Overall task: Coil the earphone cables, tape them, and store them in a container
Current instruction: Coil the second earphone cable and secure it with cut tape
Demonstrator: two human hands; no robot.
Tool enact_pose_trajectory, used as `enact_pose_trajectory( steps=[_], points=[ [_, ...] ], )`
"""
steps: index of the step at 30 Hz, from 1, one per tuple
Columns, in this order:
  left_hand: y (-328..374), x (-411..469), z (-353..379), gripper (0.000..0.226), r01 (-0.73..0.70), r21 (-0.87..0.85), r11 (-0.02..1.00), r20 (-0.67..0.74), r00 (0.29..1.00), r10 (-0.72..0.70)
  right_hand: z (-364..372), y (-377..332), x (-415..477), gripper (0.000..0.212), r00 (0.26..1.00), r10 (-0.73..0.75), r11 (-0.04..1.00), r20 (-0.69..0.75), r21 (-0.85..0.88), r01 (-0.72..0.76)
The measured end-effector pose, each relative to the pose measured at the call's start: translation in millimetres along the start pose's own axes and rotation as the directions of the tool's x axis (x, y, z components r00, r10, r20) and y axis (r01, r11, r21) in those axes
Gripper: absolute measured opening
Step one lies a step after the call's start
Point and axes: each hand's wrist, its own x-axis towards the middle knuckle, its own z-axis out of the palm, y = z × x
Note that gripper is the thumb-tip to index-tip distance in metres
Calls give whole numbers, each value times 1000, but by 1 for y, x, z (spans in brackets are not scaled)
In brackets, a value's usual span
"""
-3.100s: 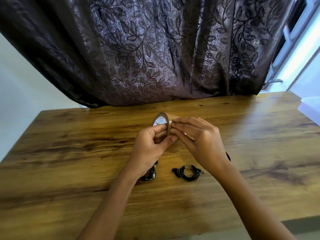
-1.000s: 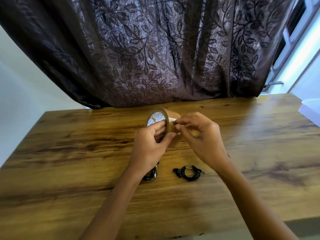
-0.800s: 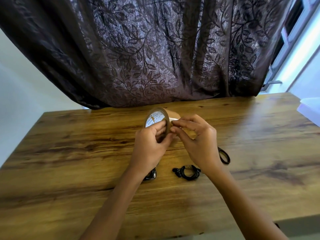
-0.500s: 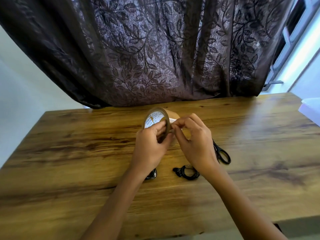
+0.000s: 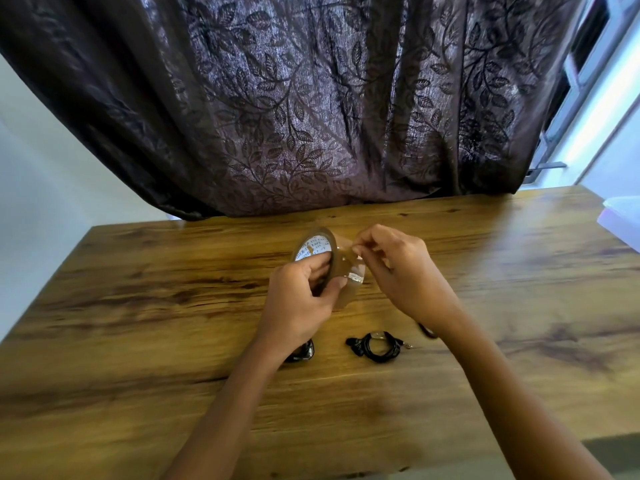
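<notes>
Fingers (image 5: 320, 266) of left hand (image 5: 298, 306) curl into core of tape roll (image 5: 313, 247), thumb on outer rim; roll held on edge above counter (image 5: 138, 306), mid-width, nearer far edge. Right hand (image 5: 405, 278) fingertips pinch loose tape end (image 5: 353, 271), short strip lifted off roll. Coiled black earphone cable (image 5: 375, 346) lies on counter between forearms. Left of it, second coil (image 5: 304, 351) mostly hidden under left wrist. Dark loop (image 5: 427, 331) shows by right wrist; cannot tell what. Pale container (image 5: 623, 213) by right edge. Leaf-pattern curtain (image 5: 329, 98) hangs behind far edge.
</notes>
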Motion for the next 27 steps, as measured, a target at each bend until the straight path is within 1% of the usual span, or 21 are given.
enact_pose_trajectory(
  steps=[3,8,10,13,15,18,23,25,27],
  points=[
    [-3,-1,0,35,58,-76,995,3,998,-58,0,4,0,14,997,80,984,6,159,-80],
    [-6,0,0,33,78,-115,990,13,997,-77,7,7,-8,14,987,154,951,46,264,-161],
    [-8,1,0,32,71,-125,990,7,997,-71,13,6,-12,20,979,201,929,18,314,-196],
    [-9,2,0,35,53,-115,992,-2,999,-54,21,5,-17,30,958,283,908,-52,337,-250],
    [-9,2,0,35,37,-104,994,-4,999,-37,26,4,-18,29,951,284,919,-119,316,-235],
    [-7,4,0,34,30,-101,994,-7,999,-31,31,2,-19,22,946,242,943,-215,281,-177],
    [-6,5,1,34,10,-62,998,-19,1000,-11,34,0,-17,12,927,256,933,-274,321,-163],
    [-7,5,1,35,11,-58,998,-25,1000,-13,36,1,-16,9,928,233,951,-289,267,-156],
    [-7,5,2,35,13,-65,998,-25,1000,-14,39,1,-17,5,939,163,984,-304,126,-129]
  ],
)
